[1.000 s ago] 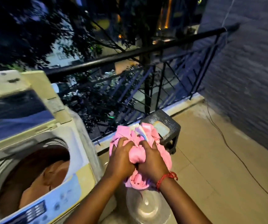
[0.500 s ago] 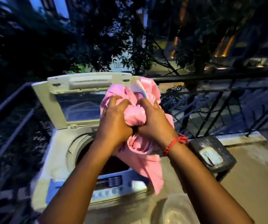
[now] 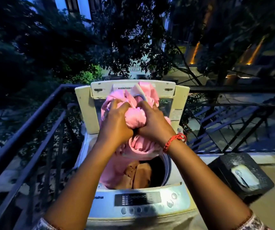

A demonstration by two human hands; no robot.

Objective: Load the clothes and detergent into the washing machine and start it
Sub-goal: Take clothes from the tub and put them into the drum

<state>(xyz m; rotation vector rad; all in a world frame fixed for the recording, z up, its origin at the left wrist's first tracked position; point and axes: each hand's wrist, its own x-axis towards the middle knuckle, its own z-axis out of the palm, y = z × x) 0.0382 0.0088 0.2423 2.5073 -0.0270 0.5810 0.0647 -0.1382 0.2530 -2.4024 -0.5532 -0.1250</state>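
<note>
Loading step: my left hand (image 3: 116,125) and right hand (image 3: 153,123), fingers clamped on pink garment (image 3: 135,117) above washing machine (image 3: 138,203) drum, brown clothes (image 3: 138,176) inside; next, I release it downward.

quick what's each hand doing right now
Left hand: closed on the pink garment, above the open washing machine.
Right hand: closed on the same pink garment.

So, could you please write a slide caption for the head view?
Both hands hold a bunched pink garment over the open washing machine drum.
</note>
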